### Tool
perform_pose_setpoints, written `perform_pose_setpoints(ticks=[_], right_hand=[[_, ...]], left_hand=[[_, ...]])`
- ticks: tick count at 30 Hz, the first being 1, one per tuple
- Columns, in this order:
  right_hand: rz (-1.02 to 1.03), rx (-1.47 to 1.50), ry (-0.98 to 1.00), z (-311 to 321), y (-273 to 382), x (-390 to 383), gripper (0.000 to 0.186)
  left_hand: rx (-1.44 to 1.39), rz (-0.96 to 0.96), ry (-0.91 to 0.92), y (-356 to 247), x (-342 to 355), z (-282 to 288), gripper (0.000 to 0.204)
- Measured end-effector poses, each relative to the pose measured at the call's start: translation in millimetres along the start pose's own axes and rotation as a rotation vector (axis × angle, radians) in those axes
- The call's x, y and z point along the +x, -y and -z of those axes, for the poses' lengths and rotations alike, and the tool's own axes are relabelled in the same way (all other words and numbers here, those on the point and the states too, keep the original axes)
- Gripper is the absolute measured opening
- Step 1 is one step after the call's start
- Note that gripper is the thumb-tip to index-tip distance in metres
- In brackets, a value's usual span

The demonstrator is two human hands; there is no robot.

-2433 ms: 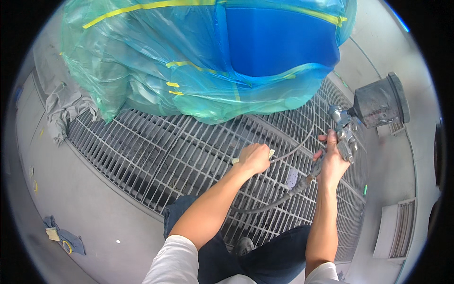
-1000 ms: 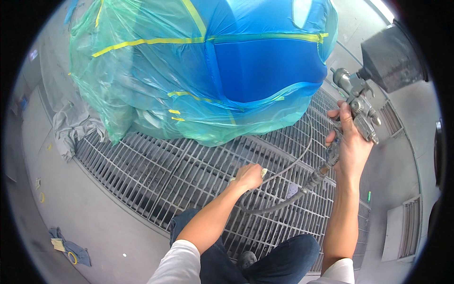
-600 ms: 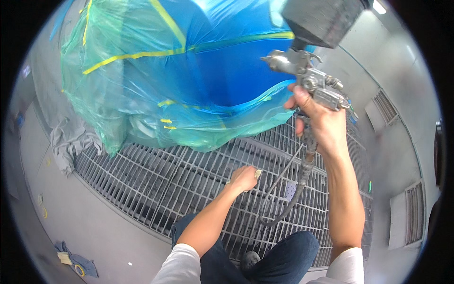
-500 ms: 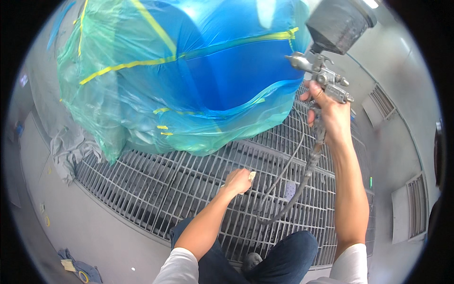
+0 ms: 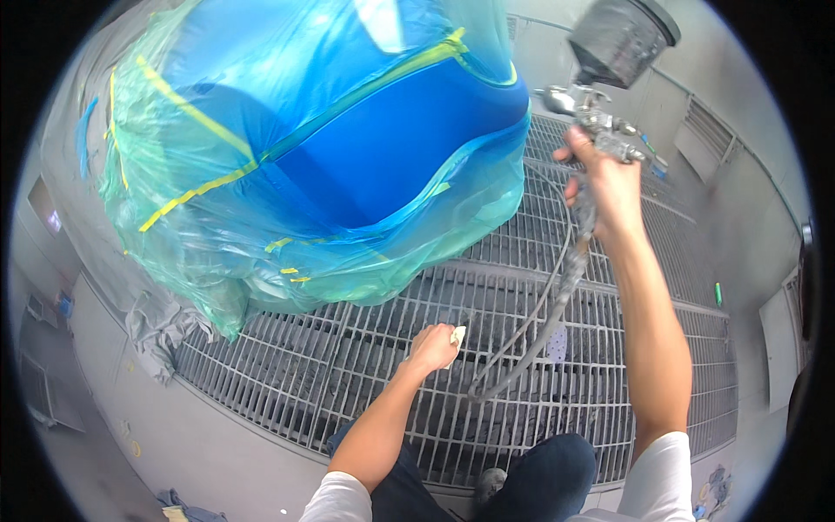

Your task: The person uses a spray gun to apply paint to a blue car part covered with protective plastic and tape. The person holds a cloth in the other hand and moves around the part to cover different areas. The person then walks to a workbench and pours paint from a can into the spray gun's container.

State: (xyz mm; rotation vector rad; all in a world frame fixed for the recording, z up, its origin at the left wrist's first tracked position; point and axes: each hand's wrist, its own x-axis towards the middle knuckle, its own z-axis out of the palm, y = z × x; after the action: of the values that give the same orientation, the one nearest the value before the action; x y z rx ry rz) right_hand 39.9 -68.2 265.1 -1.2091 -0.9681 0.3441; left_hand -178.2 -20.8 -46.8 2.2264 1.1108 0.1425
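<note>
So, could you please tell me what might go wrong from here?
The flexible grey hose loops low over the grey metal grating and might snag. The dark-grey cup on the silvery metal spray gun in the right hand tilts and could drip if tipped further. Loose folds of the translucent green plastic sheeting hang beside the exposed blue panel and might flap onto it.

Between the left hand (image 5: 432,350) and the right hand (image 5: 607,178) a gap opens over the floor grating (image 5: 287,370), though the air hose (image 5: 565,283) sags through it in a loop. Ahead, plastic masking film (image 5: 204,235) bulges broadly, barring the way past its hem. Only a narrow gap shows between the film's right edge and the spray gun (image 5: 600,122); its depth cannot be told. Left of the left forearm (image 5: 378,426), room runs over the grating toward the crumpled grey sheet (image 5: 165,335), while the right knee (image 5: 557,465) bounds the near side
</note>
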Motion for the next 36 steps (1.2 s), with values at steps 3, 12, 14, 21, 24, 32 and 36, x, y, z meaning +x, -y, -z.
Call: perform_pose_setpoints(ticks=[3, 12, 14, 21, 24, 32, 36], right_hand=[[-0.109, 0.162, 0.162, -8.1, -15.2, -35.6, 0.023], [-0.161, 0.060, -0.141, 37.5, -92.2, -13.9, 0.025], [-0.092, 0.061, -0.142, 40.1, -105.4, -19.2, 0.025], [-0.279, 0.495, 0.295, 7.1, -130.7, -93.1, 0.020], [-0.374, 0.468, 0.537, 13.5, -141.5, -79.2, 0.025], [-0.307, 0.029, -0.108, 98.4, -106.9, 57.9, 0.028], [-0.431, -0.128, -0.200, 103.5, -75.2, 97.5, 0.027]], left_hand=[[0.032, 0.029, 0.030, -1.7, 5.8, -6.4, 0.027], [0.063, -0.032, -0.010, -13.4, 2.1, -15.3, 0.018], [0.071, -0.041, -0.010, -18.8, 5.8, -16.5, 0.020], [-0.025, -0.020, -0.021, -34.7, 31.6, -31.1, 0.022], [-0.099, 0.063, 0.029, -44.8, 33.7, -37.4, 0.025], [-0.575, 0.119, 0.198, -105.8, 12.9, -51.8, 0.042], [-0.738, 0.077, 0.261, -170.3, -11.0, -47.9, 0.051]])
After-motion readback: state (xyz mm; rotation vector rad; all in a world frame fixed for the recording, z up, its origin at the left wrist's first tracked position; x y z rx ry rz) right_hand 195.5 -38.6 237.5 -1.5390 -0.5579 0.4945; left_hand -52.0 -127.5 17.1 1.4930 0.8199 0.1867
